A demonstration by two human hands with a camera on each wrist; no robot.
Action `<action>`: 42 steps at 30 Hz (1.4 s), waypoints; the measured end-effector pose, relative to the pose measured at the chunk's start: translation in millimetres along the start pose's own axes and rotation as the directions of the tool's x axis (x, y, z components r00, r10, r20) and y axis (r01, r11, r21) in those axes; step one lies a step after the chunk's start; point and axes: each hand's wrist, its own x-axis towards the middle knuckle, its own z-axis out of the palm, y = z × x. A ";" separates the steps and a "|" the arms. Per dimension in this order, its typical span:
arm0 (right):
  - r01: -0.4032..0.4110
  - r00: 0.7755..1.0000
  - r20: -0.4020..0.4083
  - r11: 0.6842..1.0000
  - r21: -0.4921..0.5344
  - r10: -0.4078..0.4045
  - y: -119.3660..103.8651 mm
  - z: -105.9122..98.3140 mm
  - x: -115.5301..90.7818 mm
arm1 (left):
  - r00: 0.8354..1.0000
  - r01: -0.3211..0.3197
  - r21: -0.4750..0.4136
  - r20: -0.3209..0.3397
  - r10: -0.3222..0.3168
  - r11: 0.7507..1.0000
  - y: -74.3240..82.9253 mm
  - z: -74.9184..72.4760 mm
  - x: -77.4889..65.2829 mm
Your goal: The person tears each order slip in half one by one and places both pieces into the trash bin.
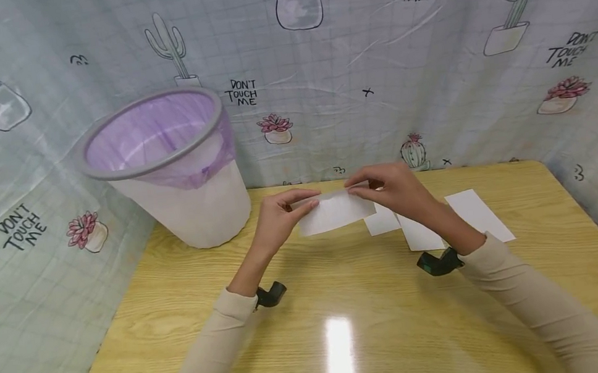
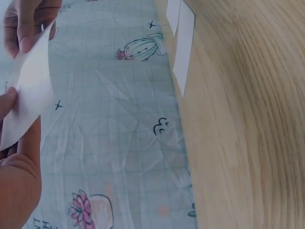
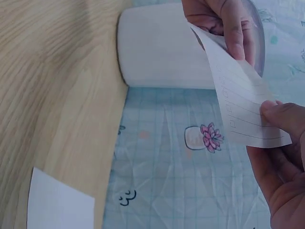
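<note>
A piece of white paper [image 1: 336, 212] is held up over the table between both hands. My left hand [image 1: 279, 219] pinches its left end between thumb and fingers. At the upper right end, my right hand [image 1: 391, 190] pinches it the same way. In the right wrist view the paper [image 3: 243, 102] shows ruled lines and a column of small boxes; its other face looks plain in the left wrist view. Several more white papers [image 1: 478, 214] lie on the table behind and beside my right hand, partly hidden by it.
A white bin [image 1: 195, 208] with a grey rim and purple liner stands at the table's back left. The wooden table [image 1: 371, 320] runs back to a cloth [image 1: 336, 126] printed with cacti. Dark wrist cameras [image 1: 438, 262] sit at both cuffs.
</note>
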 end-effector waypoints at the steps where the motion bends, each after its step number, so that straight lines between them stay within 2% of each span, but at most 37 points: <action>1: 0.003 1.000 -0.007 1.000 -0.010 -0.004 0.3 -1.6 -0.7 | 1.000 0.001 -0.005 0.000 -0.001 1.000 -1.5 0.4 0.6; 3: 0.009 1.000 -0.022 1.000 -0.022 -0.010 0.8 -5.1 -1.7 | 1.000 -0.002 -0.019 -0.005 0.002 1.000 -3.5 1.5 1.6; 10: 0.015 0.998 -0.058 1.000 -0.012 -0.015 -0.6 -16.2 -4.5 | 0.999 -0.016 -0.084 -0.038 0.012 0.996 -26.6 11.2 11.6; 21: 0.028 0.990 -0.137 1.000 0.009 -0.027 -1.8 -16.1 -7.8 | 0.993 -0.114 -0.118 -0.056 0.108 0.986 -27.4 10.5 13.9; 26: -0.012 0.982 -0.189 0.999 0.039 0.019 -4.5 -22.9 -9.1 | 0.983 -0.175 -0.111 -0.070 0.168 0.978 -18.4 12.4 17.2; 29: -0.076 0.967 -0.238 0.995 0.068 0.090 -5.6 -30.7 -12.7 | 0.987 -0.157 -0.144 -0.064 0.149 0.977 0.8 9.1 17.3; 33: -0.140 0.941 -0.303 0.988 0.058 0.151 -12.5 -44.9 -15.0 | 0.984 -0.148 -0.156 -0.124 0.129 0.977 24.9 -9.4 19.4; 35: -0.149 0.937 -0.314 0.988 0.041 0.154 -18.0 -50.3 -15.6 | 0.977 -0.165 -0.120 -0.155 0.146 0.979 30.0 -18.2 20.6; 38: -0.143 0.943 -0.303 0.990 0.018 0.141 -23.8 -54.4 -17.3 | 0.978 -0.174 -0.082 -0.126 0.164 0.981 33.7 -23.5 20.7; 42: -0.114 0.950 -0.293 0.993 0.011 0.113 -26.1 -54.3 -15.6 | 0.979 -0.195 -0.050 -0.075 0.191 0.980 34.2 -22.1 22.4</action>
